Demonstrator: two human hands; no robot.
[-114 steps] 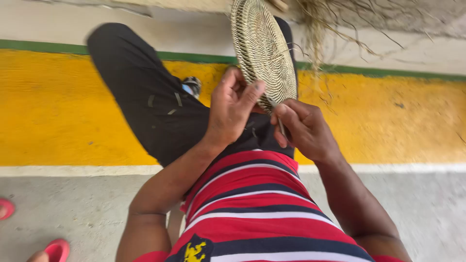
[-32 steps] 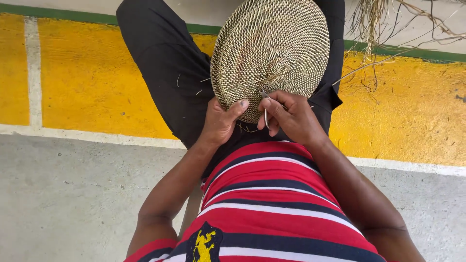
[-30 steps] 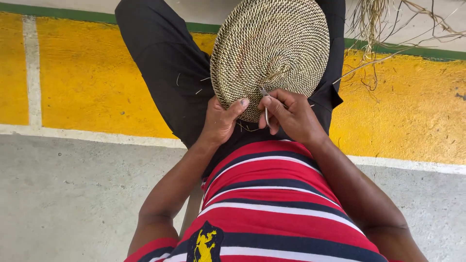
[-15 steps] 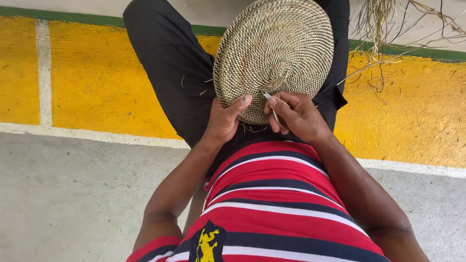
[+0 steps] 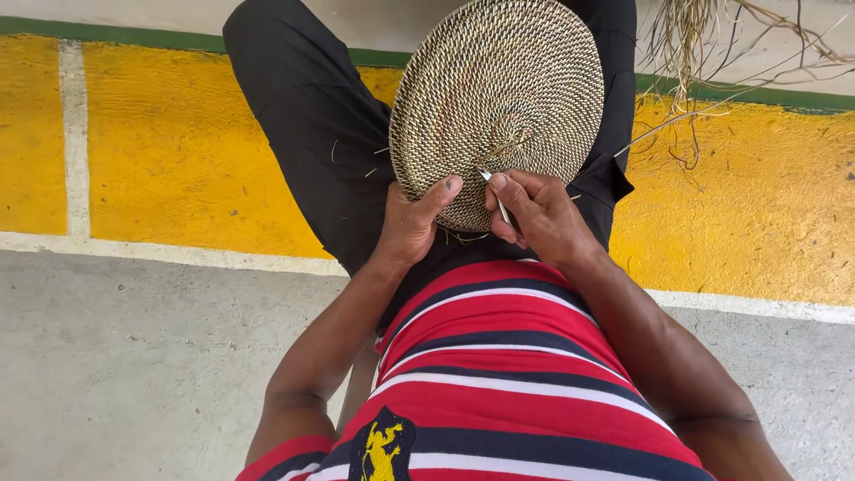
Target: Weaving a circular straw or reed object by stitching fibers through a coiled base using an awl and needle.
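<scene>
While propped on the lap, woven disc [image 5: 499,98] in left hand's [image 5: 411,227] grip; right hand [image 5: 539,216] pinching metal needle [image 5: 495,198].

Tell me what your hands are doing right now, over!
Left hand gripping the woven disc at its near edge. Right hand pinching a thin metal tool against the weave. Loose fibres lie off right, not blocking.

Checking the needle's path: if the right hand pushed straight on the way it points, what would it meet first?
Probably the woven disc: the right hand aims its thin needle up at its coils, tip nearly touching.
</scene>
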